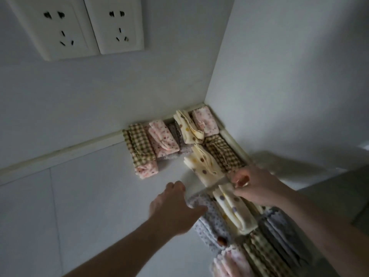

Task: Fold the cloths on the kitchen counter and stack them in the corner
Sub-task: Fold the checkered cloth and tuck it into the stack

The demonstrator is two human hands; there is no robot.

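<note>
Cream dotted cloth lies under the right hand, long axis running from the grip down toward the person.

The folded cream dotted cloth (233,208) sits on the tabletop (89,196) in the near row of folded cloths, its far end touching the right hand (253,184), whose grip is curled onto that end in a pinch. Just beside it on the left lies a grey dotted cloth (211,218); the left hand (175,206) rests on its far end, fingers bent, though blur hides whether they actually clasp it. Beyond both hands, another cream dotted cloth (205,166) and a brown checked cloth (223,152) lead up to the corner stack (203,122) against the walls. The corner lies up and ahead of the right hand, which is nearer to it, so I judge that hand would carry the cloth forward.
</note>
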